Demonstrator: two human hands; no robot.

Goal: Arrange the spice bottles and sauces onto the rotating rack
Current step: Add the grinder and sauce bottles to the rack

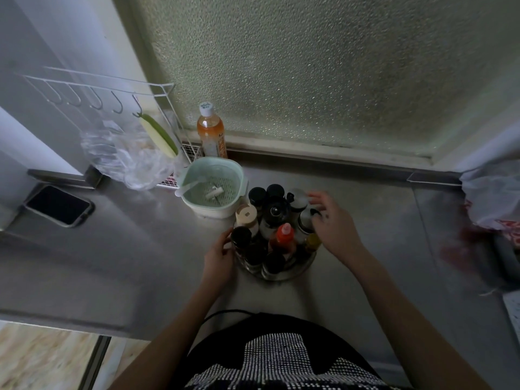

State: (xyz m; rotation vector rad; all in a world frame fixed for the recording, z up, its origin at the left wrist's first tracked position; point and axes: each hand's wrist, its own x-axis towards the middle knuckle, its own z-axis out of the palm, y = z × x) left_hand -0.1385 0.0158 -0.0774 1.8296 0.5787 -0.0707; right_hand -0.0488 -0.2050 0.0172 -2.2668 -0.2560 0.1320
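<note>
The round rotating rack (302,268) stands on the steel counter in front of me, packed with several bottles. Among them are a red-capped sauce bottle (284,238), a beige-lidded jar (247,215), black-capped spice jars (256,196) and a dark bottle with a black knob top (275,211). My left hand (218,256) rests against the rack's left side, fingers touching a black-lidded jar (241,237). My right hand (333,220) is at the rack's right side, blurred, fingers spread over a clear bottle with a black spout (306,220). Whether it grips that bottle is unclear.
A pale green colander bowl (211,187) stands just behind-left of the rack. An orange drink bottle (211,133) stands by the frosted window. A phone (58,205) lies at far left; plastic bags (132,161) and a wire hook rack (98,91) sit behind. Another bag (492,195) is at right.
</note>
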